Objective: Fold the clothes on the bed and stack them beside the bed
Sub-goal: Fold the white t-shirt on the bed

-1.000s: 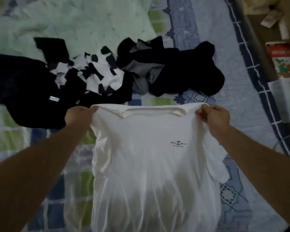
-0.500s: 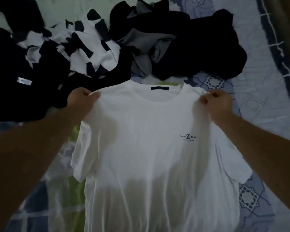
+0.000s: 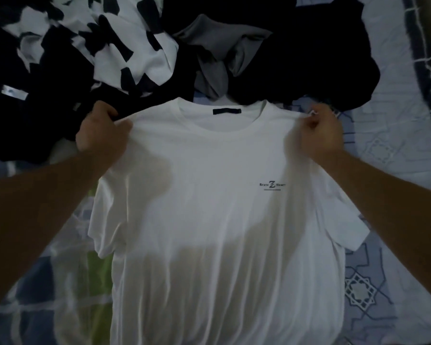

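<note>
A: Lying face-up across the centre of the frame is the white T-shirt (image 3: 209,207), spread on the patterned bedspread (image 3: 396,115). Where are the hands sitting?

B: Each is gripping one shoulder of it. The left hand (image 3: 101,135), centre left, is curling its fingers and thumb round the shoulder seam; the right hand (image 3: 320,134), centre right, is pinching the opposite shoulder, with a small fold of cloth showing above the knuckles.

A: And the collar?

B: It is pointing toward the top of the frame, with a dark neck label (image 3: 227,111) showing inside it. A small chest logo (image 3: 271,185) is sitting right of centre. Both short sleeves are lying flat, and the hem is running off the lower edge.

A: What is lying beyond the collar?

B: Unfolded clothes are heaping along the top: a black-and-white patterned garment (image 3: 125,46) at upper left, a black garment with a small white tag (image 3: 13,78) at far left, and a grey garment (image 3: 217,61) bunched into a black garment (image 3: 314,53) at upper centre and right.
</note>
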